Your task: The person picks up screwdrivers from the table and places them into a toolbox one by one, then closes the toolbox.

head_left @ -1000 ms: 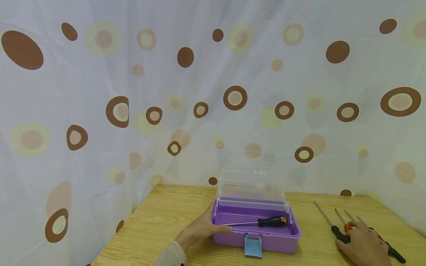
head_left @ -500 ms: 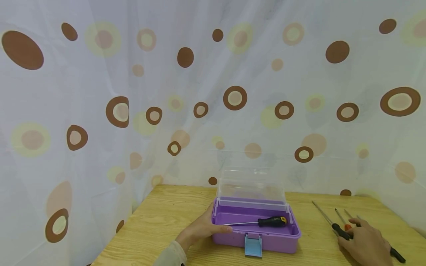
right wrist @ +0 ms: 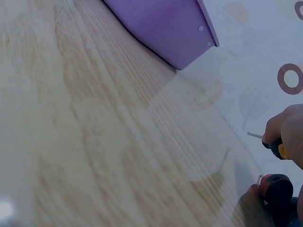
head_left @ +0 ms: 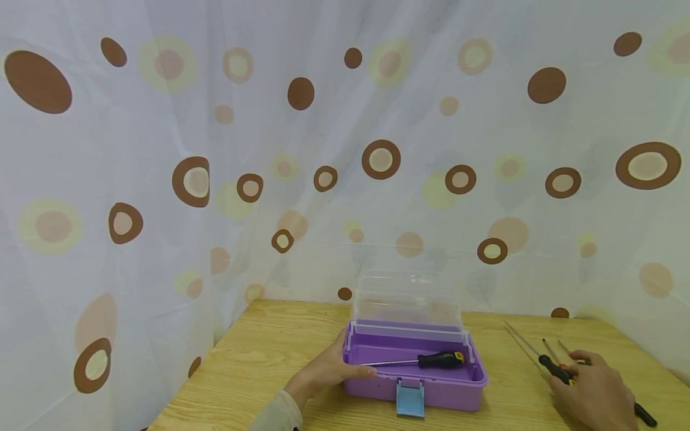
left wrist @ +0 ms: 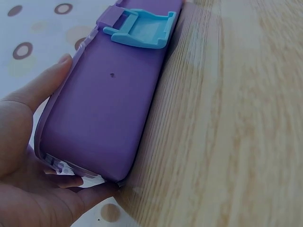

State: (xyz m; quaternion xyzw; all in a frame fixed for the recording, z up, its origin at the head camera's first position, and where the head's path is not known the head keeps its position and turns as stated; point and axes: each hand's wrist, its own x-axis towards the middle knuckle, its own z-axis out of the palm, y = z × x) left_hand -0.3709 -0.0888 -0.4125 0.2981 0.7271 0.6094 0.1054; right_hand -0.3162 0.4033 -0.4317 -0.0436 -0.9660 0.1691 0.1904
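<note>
My left hand [head_left: 323, 371] grips the left end of a purple toolbox [head_left: 366, 390], its thumb over the front rim, as the left wrist view also shows on the box wall [left wrist: 104, 104]. Inside the box lies a screwdriver [head_left: 441, 360] with a black handle tipped in yellow. On the right, my right hand [head_left: 595, 392] pinches another screwdriver [head_left: 551, 366] by its black and yellow handle. Its shaft points away, raised over the table with a shadow beside it. In the right wrist view this handle [right wrist: 273, 147] shows between thumb and fingers.
The toolbox's transparent lid [head_left: 406, 296] stands raised at the back, and its light blue latch [head_left: 411, 400] hangs down in front. More screwdrivers lie under and beyond my right hand, including a red and black handle [right wrist: 277, 188] and a black handle [head_left: 644, 413]. A dotted curtain [head_left: 345, 120] surrounds the wooden table [head_left: 269, 335].
The right hand has taken hold of a black-handled screwdriver and raised it slightly off the table, its tip shifting a little left. The left hand and the toolbox have stayed put.
</note>
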